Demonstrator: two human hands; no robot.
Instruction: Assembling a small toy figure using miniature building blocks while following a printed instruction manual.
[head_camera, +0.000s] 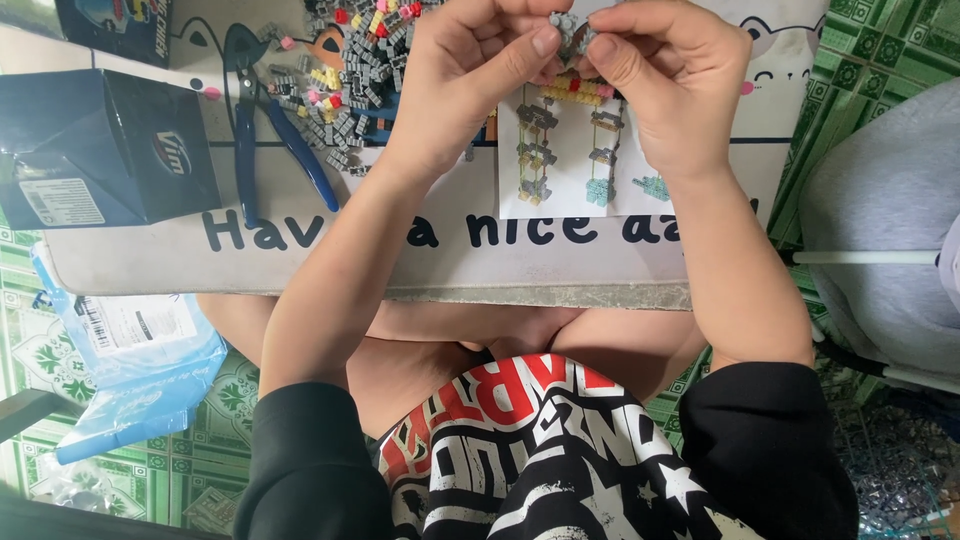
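Hands at top centre: left hand (470, 70) and right hand (665, 75) pinch grey brick cluster (570, 32). Partial brick model (570, 145) lies below on white sheet (560, 200); loose brick pile (350, 70) upper left looks largely unused.

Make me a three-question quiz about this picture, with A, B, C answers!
1. Where do the pliers lie?
A. left of the brick pile
B. on the floor
C. on the paper sheet

2. What colour are the pliers' handles?
A. red
B. blue
C. yellow

3. What are both hands doing?
A. resting flat
B. holding the pliers
C. pinching a small grey brick piece

Answers: 1 A, they lie on the table beside the pile; 2 B, both handles are blue; 3 C, the left hand and right hand meet on it.
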